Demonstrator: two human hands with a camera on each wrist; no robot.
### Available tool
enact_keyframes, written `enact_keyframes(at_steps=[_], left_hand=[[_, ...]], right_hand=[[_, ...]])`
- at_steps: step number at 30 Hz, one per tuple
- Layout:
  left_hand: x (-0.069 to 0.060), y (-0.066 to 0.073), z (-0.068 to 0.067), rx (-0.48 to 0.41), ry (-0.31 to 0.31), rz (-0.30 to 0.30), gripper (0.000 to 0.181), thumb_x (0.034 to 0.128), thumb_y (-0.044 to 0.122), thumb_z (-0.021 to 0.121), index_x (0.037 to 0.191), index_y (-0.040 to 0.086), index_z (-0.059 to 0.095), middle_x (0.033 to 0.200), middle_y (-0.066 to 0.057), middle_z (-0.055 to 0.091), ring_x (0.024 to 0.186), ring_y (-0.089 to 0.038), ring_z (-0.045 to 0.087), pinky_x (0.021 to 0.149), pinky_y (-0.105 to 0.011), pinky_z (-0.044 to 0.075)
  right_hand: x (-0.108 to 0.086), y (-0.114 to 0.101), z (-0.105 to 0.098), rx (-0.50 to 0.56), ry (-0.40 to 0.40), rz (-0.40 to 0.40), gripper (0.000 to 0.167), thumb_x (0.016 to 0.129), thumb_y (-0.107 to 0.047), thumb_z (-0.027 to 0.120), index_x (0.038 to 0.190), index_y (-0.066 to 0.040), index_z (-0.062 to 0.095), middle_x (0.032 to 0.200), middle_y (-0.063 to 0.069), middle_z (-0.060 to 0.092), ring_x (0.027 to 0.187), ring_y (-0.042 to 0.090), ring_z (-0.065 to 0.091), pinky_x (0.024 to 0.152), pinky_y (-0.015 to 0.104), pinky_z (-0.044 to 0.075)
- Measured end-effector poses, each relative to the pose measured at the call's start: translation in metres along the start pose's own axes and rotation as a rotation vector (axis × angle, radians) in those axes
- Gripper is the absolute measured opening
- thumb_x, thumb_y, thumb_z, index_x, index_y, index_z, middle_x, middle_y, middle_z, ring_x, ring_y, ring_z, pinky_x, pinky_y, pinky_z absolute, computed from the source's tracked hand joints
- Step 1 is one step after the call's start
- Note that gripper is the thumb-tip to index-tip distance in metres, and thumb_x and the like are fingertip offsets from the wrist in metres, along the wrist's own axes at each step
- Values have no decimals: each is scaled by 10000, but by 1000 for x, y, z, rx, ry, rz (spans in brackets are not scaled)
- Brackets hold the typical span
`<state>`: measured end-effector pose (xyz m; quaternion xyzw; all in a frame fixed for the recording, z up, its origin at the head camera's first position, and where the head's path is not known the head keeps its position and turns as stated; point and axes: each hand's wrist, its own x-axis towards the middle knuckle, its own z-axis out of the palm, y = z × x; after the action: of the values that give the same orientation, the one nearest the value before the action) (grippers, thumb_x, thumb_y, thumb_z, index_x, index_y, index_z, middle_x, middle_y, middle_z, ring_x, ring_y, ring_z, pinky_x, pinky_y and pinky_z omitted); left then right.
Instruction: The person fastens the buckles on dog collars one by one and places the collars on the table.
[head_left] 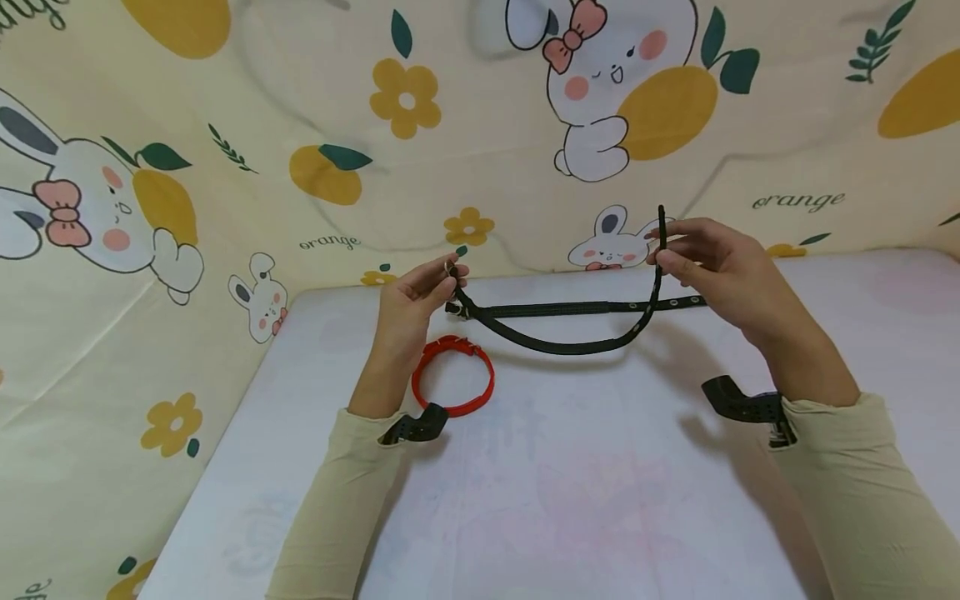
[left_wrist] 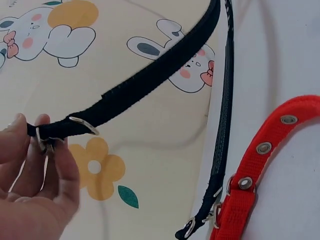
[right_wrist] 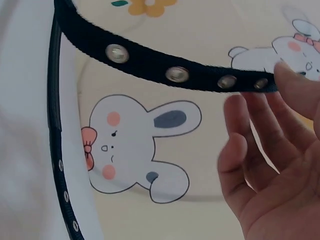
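A black collar [head_left: 566, 346] hangs in a sagging curve between both hands, above the table. My left hand [head_left: 411, 293] pinches its buckle end; in the left wrist view a metal D-ring [left_wrist: 84, 125] shows beside the buckle. At the other end, my right hand [head_left: 726, 282] pinches the tip between thumb and fingers, and metal eyelets [right_wrist: 177, 75] line the strap. Behind it a second black collar [head_left: 555, 310] lies straight along the table's back edge. Nearest the left wrist, a red collar [head_left: 483, 400] lies fastened into a ring.
The white table [head_left: 570, 492] meets a cream cloth backdrop [head_left: 480, 175] printed with rabbits, oranges and flowers. Black wrist mounts [head_left: 742, 402] sit at both sleeve cuffs.
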<state>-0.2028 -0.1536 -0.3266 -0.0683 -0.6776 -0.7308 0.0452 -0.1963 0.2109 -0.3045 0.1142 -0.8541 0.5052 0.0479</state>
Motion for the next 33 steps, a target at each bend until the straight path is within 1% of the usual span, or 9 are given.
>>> enact_keyframes(at_steps=[3, 6, 12, 16, 20, 23, 28, 30, 33], left_hand=[[-1, 1, 2, -8, -9, 8, 361, 949, 58, 643, 1308, 24, 631, 1011, 74, 743, 969, -114, 707, 1002, -243, 514], [-2, 5, 5, -15, -13, 19, 354, 945, 53, 648, 1296, 15, 630, 1016, 74, 745, 969, -113, 710, 1013, -244, 513], [-8, 14, 10, -4, -17, 27, 338, 944, 67, 657, 1281, 38, 645, 1037, 50, 744, 972, -131, 712, 1018, -248, 509], [-11, 16, 14, -4, -30, 41, 333, 943, 76, 662, 1275, 50, 658, 1038, 43, 741, 972, -144, 706, 1020, -259, 501], [-13, 17, 19, -17, -39, 59, 340, 936, 75, 669, 1275, 45, 662, 1034, 34, 737, 991, -153, 694, 1013, -266, 505], [-14, 17, 21, -4, -30, 60, 341, 929, 92, 678, 1269, 57, 671, 1061, 11, 732, 1029, -165, 690, 1002, -255, 519], [-16, 17, 23, 0, -35, 76, 342, 919, 82, 685, 1259, 44, 675, 1066, 10, 735, 1082, -231, 687, 1006, -256, 523], [-17, 17, 25, -9, -41, 93, 344, 913, 68, 689, 1255, 38, 676, 1036, 41, 740, 1074, -216, 692, 1002, -261, 527], [-18, 17, 29, -23, -46, 109, 328, 898, 58, 704, 1225, 40, 688, 1000, 73, 749, 1035, -146, 700, 991, -261, 533]], right_hand=[[0, -2, 2, 7, 44, 6, 339, 983, -290, 627, 1298, -184, 564, 987, -314, 633, 916, 8, 591, 751, 123, 453], [-1, -7, 4, 32, 64, -13, 333, 978, -250, 640, 1297, -172, 588, 973, -290, 646, 906, 37, 599, 755, 129, 466], [-3, -16, 11, 84, 67, -48, 304, 974, -190, 646, 1277, -206, 641, 952, -223, 657, 894, 46, 624, 774, 112, 490], [-5, -20, 14, 101, 53, -43, 286, 973, -193, 648, 1258, -211, 657, 951, -208, 659, 886, 57, 621, 763, 127, 491], [-7, -24, 17, 81, 40, -34, 296, 962, -219, 668, 1258, -200, 670, 972, -224, 670, 894, 62, 613, 733, 165, 473], [-8, -27, 20, 64, 30, -49, 310, 952, -227, 684, 1257, -170, 680, 1002, -214, 676, 903, 69, 610, 719, 181, 470], [-9, -31, 24, 34, -4, -67, 321, 942, -242, 699, 1250, -153, 691, 1059, -215, 671, 915, 58, 630, 731, 164, 488], [-9, -32, 26, 13, -18, -69, 319, 942, -254, 698, 1249, -168, 695, 1075, -209, 670, 928, 63, 627, 741, 167, 487], [-10, -33, 29, -47, -34, -72, 302, 945, -296, 692, 1235, -213, 703, 1087, -189, 665, 944, 63, 609, 755, 172, 482]])
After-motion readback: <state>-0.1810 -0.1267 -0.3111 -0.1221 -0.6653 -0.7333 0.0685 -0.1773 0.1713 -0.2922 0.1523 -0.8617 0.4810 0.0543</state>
